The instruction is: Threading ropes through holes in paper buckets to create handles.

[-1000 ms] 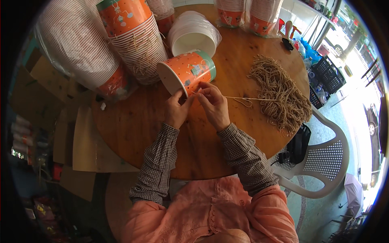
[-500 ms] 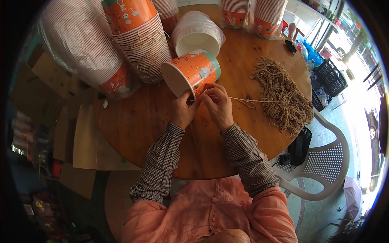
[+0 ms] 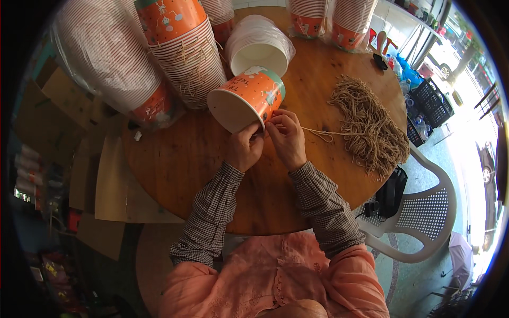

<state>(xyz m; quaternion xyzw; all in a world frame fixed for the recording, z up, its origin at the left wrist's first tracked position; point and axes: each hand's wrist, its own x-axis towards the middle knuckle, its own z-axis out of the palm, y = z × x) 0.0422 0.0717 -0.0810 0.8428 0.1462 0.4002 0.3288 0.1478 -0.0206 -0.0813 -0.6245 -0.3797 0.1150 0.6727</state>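
An orange and green printed paper bucket (image 3: 254,89) lies on its side, its white mouth tilted toward me and to the left. At the near side of its rim my left hand (image 3: 246,146) is closed, thumb and fingers pinching the edge. Close beside it, my right hand (image 3: 287,139) pinches a thin tan cord (image 3: 316,131) against the bucket's side by the rim. The cord's end is hidden by my fingers. From my right hand the cord runs, with a small loop, to a heap of tan cords (image 3: 371,127) at the right.
Tall stacks of similar buckets, a bagged one (image 3: 114,63) and one with cords hanging (image 3: 185,58), stand at the back left. White nested tubs (image 3: 260,45) sit behind the bucket. A plastic chair (image 3: 424,212) is beside the round wooden table (image 3: 180,169).
The bucket has shifted slightly left and turned, bringing more of its print upward. My left hand has moved a little right along the rim; my right hand stays close to it.
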